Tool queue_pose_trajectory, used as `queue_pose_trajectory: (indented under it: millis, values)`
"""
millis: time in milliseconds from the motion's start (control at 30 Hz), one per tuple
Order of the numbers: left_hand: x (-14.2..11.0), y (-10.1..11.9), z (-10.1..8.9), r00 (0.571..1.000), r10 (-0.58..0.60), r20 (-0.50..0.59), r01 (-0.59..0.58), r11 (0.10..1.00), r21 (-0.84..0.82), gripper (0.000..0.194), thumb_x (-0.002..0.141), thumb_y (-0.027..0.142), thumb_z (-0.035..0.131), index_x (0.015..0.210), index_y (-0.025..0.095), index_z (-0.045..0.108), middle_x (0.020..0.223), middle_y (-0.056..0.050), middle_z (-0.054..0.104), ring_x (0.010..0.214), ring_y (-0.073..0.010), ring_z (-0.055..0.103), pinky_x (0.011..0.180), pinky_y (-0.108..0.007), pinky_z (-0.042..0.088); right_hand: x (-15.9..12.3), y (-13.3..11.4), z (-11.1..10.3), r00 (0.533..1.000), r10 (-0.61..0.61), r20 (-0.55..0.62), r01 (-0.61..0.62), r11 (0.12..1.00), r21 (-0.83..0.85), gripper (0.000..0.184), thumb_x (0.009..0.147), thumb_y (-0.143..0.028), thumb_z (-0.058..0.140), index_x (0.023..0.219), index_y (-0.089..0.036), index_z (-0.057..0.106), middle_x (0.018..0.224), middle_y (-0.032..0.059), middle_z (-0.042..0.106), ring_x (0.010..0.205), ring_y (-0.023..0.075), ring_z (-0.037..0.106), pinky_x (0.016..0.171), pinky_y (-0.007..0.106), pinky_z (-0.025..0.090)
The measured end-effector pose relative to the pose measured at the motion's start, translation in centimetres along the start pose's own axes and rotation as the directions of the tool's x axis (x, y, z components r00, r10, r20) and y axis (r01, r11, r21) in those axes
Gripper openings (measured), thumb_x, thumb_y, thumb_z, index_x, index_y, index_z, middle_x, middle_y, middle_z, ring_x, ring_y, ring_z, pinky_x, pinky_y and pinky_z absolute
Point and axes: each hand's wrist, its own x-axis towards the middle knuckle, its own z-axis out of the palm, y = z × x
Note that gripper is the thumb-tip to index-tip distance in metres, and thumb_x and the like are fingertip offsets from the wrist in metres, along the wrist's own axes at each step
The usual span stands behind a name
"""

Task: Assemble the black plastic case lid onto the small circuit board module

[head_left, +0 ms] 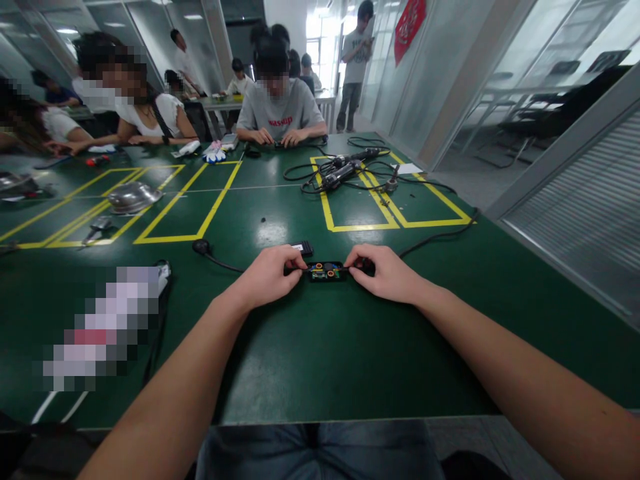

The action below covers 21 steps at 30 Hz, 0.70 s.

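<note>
Left hand [273, 275] pinching left cable [223, 265], right hand [387, 272] pinching right cable [441, 235], at ends of open black case [327, 279], lying between them on near side of green table [350, 360]. Parts appearing seated inside; labelled piece [304, 249], apparently cover, lying just beyond, leaving case unclosed.

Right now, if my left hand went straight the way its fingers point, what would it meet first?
Most likely the left end of the open black case. Your left hand's fingertips are right beside it; whether they touch it is unclear.
</note>
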Motion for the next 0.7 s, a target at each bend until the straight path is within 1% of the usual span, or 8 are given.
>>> queue_pose_trajectory:
  millis: [200,267,367,433,467,567,633,700]
  values:
    - [0.0,-0.1,-0.2,1.0,0.007,-0.009,-0.007,0.999,0.035,0.021,0.091,0.008,0.068,0.095,0.019,0.085,0.086,-0.003,0.073,0.084,-0.0217,0.068,0.085,-0.038,0.055,0.1,-0.2,0.1,0.999,0.037,0.0,-0.037,0.999,0.004,0.008,0.09,-0.019,0.069,0.092,-0.023,0.076,0.09,0.0051,0.078,0.08,0.0231,0.068,0.08,0.039,0.056]
    - [0.0,-0.2,-0.3,0.999,-0.003,-0.046,0.006,0.998,0.066,0.023,0.092,0.009,0.067,0.096,0.02,0.086,0.088,-0.004,0.074,0.089,-0.0239,0.069,0.09,-0.041,0.057,0.1,-0.3,0.2,0.999,0.037,-0.002,-0.037,0.999,0.009,0.009,0.089,-0.019,0.068,0.091,-0.023,0.076,0.089,0.0049,0.078,0.08,0.0232,0.068,0.08,0.039,0.056]
    - [0.2,-0.7,-0.2,0.98,-0.071,-0.184,0.091,0.991,0.101,0.025,0.097,0.012,0.065,0.109,0.019,0.086,0.104,-0.008,0.079,0.104,-0.0282,0.072,0.101,-0.047,0.059,0.1,-0.3,0.1,0.999,0.032,-0.001,-0.032,0.999,0.028,0.009,0.088,-0.019,0.068,0.092,-0.024,0.075,0.089,0.0045,0.078,0.08,0.023,0.068,0.08,0.039,0.057]
    - [0.3,-1.0,0.0,0.958,-0.123,-0.26,0.157,0.981,0.117,0.03,0.099,0.014,0.067,0.122,0.018,0.084,0.122,-0.012,0.081,0.119,-0.0317,0.072,0.111,-0.051,0.058,0.1,-0.3,0.1,1.0,0.026,0.0,-0.026,0.999,0.037,0.008,0.088,-0.019,0.068,0.092,-0.023,0.075,0.089,0.0047,0.078,0.08,0.0227,0.068,0.079,0.038,0.057]
    - [0.4,-1.1,0.1,0.951,-0.145,-0.274,0.184,0.975,0.124,0.033,0.099,0.015,0.069,0.129,0.017,0.083,0.131,-0.014,0.081,0.127,-0.0335,0.071,0.116,-0.053,0.056,0.1,-0.3,0.1,1.0,0.023,0.001,-0.023,0.999,0.039,0.008,0.089,-0.02,0.068,0.092,-0.023,0.075,0.09,0.0049,0.078,0.08,0.0227,0.068,0.079,0.038,0.057]
    - [0.5,-1.1,0.4,0.948,-0.211,-0.24,0.246,0.961,0.124,0.05,0.098,0.018,0.077,0.147,0.014,0.075,0.15,-0.017,0.077,0.141,-0.0378,0.068,0.126,-0.057,0.052,0.0,-0.3,0.1,1.0,0.015,0.0,-0.015,0.999,0.034,0.009,0.089,-0.021,0.067,0.093,-0.023,0.075,0.09,0.0053,0.079,0.08,0.0226,0.068,0.077,0.037,0.056]
    - [0.5,-0.9,0.4,0.946,-0.252,-0.203,0.276,0.955,0.106,0.055,0.098,0.02,0.079,0.152,0.016,0.073,0.15,-0.017,0.078,0.144,-0.0387,0.068,0.125,-0.057,0.052,0.0,-0.3,0.0,1.0,0.015,-0.007,-0.014,1.0,0.027,0.009,0.09,-0.022,0.067,0.094,-0.023,0.075,0.09,0.0053,0.079,0.08,0.0227,0.068,0.076,0.037,0.056]
    - [0.5,-0.7,0.4,0.944,-0.272,-0.186,0.292,0.952,0.09,0.055,0.099,0.02,0.08,0.154,0.019,0.072,0.144,-0.014,0.082,0.141,-0.0385,0.07,0.122,-0.058,0.055,0.0,-0.2,0.0,1.0,0.011,-0.001,-0.01,0.999,0.031,0.009,0.09,-0.023,0.068,0.094,-0.023,0.075,0.09,0.0052,0.079,0.079,0.0228,0.068,0.076,0.037,0.056]
